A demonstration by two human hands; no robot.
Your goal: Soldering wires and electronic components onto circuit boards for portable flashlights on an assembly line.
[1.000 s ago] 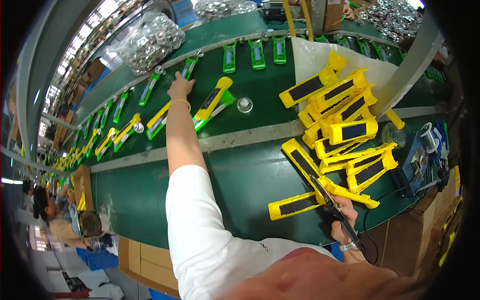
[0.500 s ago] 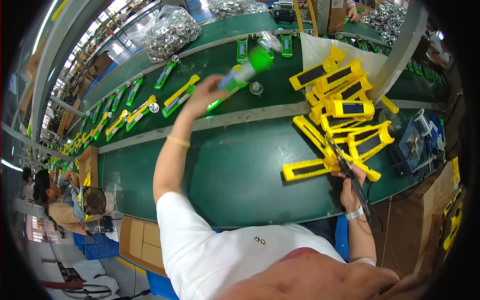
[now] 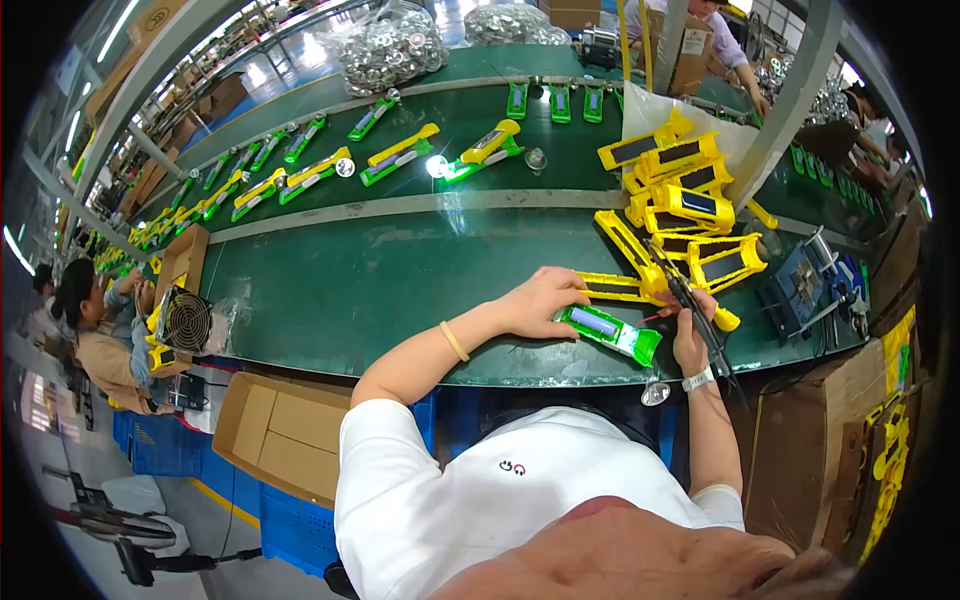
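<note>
Green casing [image 3: 608, 331] with a blue cell inside lay on the near edge of the green worktop [image 3: 350, 290], just in front of the person. Left hand [image 3: 540, 300] rested on its left end, fingers curled down onto it. Right hand [image 3: 690, 335] was closed around a dark soldering iron [image 3: 695, 305] just to the right. Yellow casings [image 3: 685, 205] were heaped farther right.
</note>
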